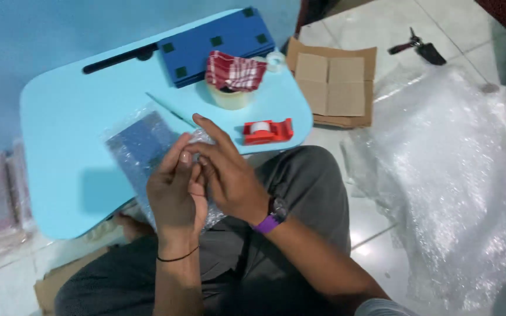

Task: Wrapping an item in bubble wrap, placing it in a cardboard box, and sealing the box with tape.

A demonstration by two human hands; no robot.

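A person sits cross-legged on the tiled floor, the left hand [175, 190] and right hand [226, 175] meeting over the lap, fingertips pinched together on the edge of a bubble-wrapped blue package [142, 146]. The package lies half on the near edge of a light blue table [60, 117], just beneath both hands. Beyond the fingers sit a red tape dispenser [267, 131] and a roll of clear tape [231, 96] topped with a red checked cloth [234, 71], with a dark blue flat box [218, 44] behind. To the right, a sheet of bubble wrap [452, 175] spreads over the floor near flattened cardboard [334, 85].
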